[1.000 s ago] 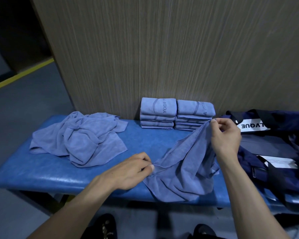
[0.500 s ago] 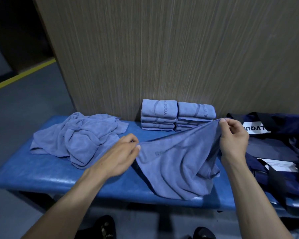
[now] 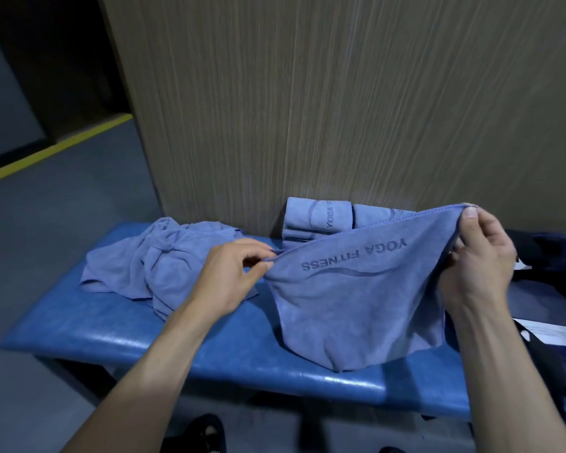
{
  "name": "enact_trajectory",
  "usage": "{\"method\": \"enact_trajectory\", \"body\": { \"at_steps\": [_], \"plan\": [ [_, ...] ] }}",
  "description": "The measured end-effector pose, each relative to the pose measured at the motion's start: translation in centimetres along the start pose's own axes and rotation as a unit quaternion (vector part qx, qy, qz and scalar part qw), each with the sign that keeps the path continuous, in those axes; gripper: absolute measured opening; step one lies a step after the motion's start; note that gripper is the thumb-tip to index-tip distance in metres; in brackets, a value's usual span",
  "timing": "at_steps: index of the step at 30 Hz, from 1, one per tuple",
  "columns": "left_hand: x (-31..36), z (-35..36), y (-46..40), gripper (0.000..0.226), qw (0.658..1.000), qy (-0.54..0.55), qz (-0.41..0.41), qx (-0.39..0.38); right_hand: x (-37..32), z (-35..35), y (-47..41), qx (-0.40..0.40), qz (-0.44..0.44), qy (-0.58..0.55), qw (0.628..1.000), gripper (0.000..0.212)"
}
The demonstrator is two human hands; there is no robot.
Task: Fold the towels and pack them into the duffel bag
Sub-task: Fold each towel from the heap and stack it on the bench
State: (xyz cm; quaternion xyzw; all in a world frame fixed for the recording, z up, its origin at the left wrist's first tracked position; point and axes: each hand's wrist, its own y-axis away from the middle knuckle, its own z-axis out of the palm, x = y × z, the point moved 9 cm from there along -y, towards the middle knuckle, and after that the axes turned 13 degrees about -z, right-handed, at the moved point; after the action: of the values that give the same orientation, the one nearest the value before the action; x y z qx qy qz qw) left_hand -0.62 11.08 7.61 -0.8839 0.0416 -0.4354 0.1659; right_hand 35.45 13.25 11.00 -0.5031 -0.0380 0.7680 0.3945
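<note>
A blue towel (image 3: 360,308) printed "YOGA FITNESS" hangs spread between my hands above the blue bench (image 3: 144,331). My left hand (image 3: 229,276) pinches its left top corner. My right hand (image 3: 481,256) pinches the right top corner, held a little higher. The towel's lower end rests bunched on the bench. Two stacks of folded towels (image 3: 317,217) stand against the wall, partly hidden behind the held towel. A crumpled pile of unfolded towels (image 3: 157,263) lies on the bench's left part. The dark navy duffel bag (image 3: 549,289) sits at the right edge, mostly cut off.
A wood-grain wall panel (image 3: 340,109) rises right behind the bench. Grey floor with a yellow line (image 3: 56,148) stretches to the left. Dark shoes (image 3: 206,433) show below the bench's front edge. A white label (image 3: 549,331) lies on the bag.
Both hands have lifted the towel and pulled its top edge apart, so it now hangs open with the print showing. The left hand moved up and left.
</note>
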Motion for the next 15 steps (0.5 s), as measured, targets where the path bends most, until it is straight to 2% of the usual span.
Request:
{"method": "enact_trajectory", "body": {
  "at_steps": [2, 5, 10, 15],
  "plan": [
    [0.4, 0.4, 0.3, 0.012, 0.999, -0.031, 0.014, -0.014, -0.3, 0.4, 0.2, -0.002, 0.001, -0.001, 1.000, 0.015],
    [0.4, 0.3, 0.2, 0.015, 0.999, -0.022, 0.000, -0.025, -0.2, 0.6, 0.3, -0.003, 0.007, -0.006, 1.000, 0.014],
    [-1.1, -1.0, -0.3, 0.030, 0.989, 0.097, -0.107, -0.024, 0.0, 0.4, 0.2, -0.004, 0.014, -0.013, 1.000, 0.009],
    [-1.5, -1.2, -0.2, 0.012, 0.970, 0.175, -0.154, -0.069, 0.9, -0.6, 0.3, 0.003, 0.033, 0.003, 0.999, 0.012]
  ]
}}
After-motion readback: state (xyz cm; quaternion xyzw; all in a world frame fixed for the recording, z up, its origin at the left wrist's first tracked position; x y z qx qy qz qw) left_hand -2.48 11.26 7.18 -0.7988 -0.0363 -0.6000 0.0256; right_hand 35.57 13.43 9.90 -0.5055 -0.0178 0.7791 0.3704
